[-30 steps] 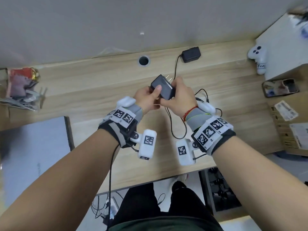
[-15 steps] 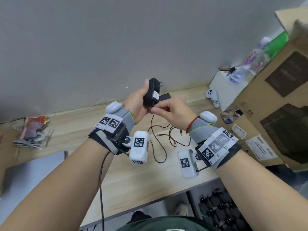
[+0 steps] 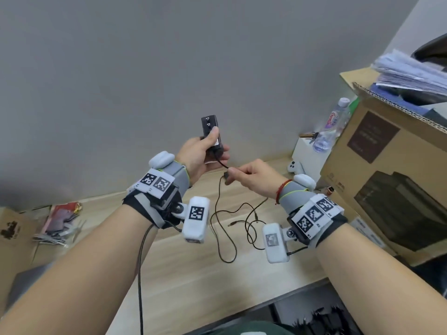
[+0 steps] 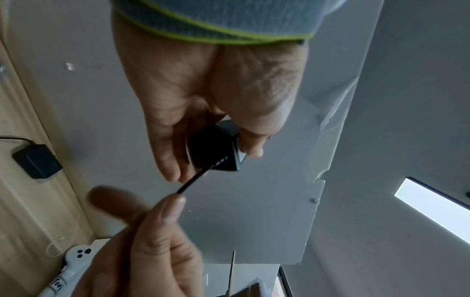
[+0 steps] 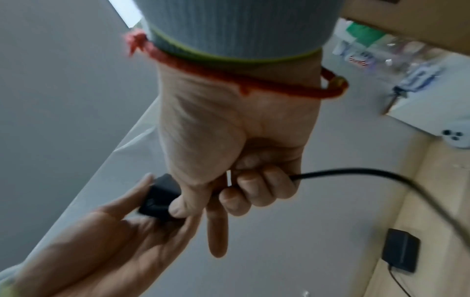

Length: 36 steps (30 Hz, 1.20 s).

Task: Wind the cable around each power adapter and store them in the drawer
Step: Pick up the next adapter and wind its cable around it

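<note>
The left hand (image 3: 196, 155) grips an adapter (image 3: 211, 131) upright above the desk (image 3: 183, 269); the right hand (image 3: 254, 180) pinches its cable (image 3: 219, 228), which trails onto the desk. Papers (image 3: 411, 76) top a cardboard box (image 3: 391, 175).

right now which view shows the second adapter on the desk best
The left wrist view: the second adapter lies whole and fairly sharp on the desk. The right wrist view shows it blurrier. The head view does not show it.

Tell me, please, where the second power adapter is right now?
In the right wrist view, the second power adapter lies at lower right on the wooden desk against the wall.
</note>
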{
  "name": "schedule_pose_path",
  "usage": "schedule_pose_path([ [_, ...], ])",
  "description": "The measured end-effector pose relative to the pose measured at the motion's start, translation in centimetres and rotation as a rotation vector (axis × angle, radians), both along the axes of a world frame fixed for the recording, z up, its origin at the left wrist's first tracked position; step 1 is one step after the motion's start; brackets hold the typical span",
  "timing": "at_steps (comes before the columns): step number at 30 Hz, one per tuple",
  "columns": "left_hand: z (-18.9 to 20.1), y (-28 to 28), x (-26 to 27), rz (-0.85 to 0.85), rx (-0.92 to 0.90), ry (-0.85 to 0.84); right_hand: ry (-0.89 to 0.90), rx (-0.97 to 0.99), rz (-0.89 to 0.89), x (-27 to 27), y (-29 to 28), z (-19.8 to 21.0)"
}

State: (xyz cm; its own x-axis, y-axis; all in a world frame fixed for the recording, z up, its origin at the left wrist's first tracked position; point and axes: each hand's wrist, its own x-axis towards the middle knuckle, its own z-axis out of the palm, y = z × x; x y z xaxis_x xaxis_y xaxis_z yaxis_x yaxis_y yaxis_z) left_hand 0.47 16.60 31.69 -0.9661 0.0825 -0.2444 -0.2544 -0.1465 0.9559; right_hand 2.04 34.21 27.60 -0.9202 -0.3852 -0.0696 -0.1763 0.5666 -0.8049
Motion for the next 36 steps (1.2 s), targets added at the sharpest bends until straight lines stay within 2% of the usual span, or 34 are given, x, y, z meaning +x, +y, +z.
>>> schedule_pose_path([
  [3, 0.9, 0.1, 0.6, -0.028, 0.044, -0.049, -0.026, -0.053, -0.087, -0.1, 1.4, -0.2],
  [7, 1.5, 0.9, 2.0, -0.077, -0.093, -0.095, 0.055, -0.192, -0.175, -1.2, 2.5, 0.1],
  [10, 1.2, 1.1, 2.5, -0.087, -0.19, -0.099, -0.044, -0.356, -0.125, -1.2, 2.6, 1.2],
  [12, 1.1, 1.0, 2.7, -0.083, -0.2, -0.104, -0.167, -0.469, -0.088, -1.0, 2.7, 1.8],
  [14, 1.2, 0.9, 2.9, -0.106, -0.211, -0.117, -0.205, -0.518, -0.075, -0.7, 2.7, 2.0],
  [20, 1.3, 0.8, 3.5, -0.147, -0.324, -0.079, 0.079, -0.406, -0.105, 0.0, 1.7, 1.1],
  [25, 1.4, 0.3, 4.5, -0.227, -0.315, -0.032, 0.079, -0.366, -0.127, 0.0, 1.4, 0.4],
  [29, 1.4, 0.0, 4.2, -0.139, -0.19, -0.051, 0.048, -0.3, -0.135, 0.1, 1.7, -0.1],
  [31, 1.6, -0.2, 4.3, -0.151, -0.135, -0.053, 0.075, -0.259, -0.148, 0.1, 1.6, -0.6],
  [34, 1.4, -0.4, 4.4, -0.227, -0.178, -0.049, 0.112, -0.251, -0.164, 0.3, 1.0, -0.6],
  [36, 1.2, -0.7, 4.4, -0.256, -0.242, -0.05, 0.052, -0.312, -0.237, 0.5, 0.5, -0.2],
])
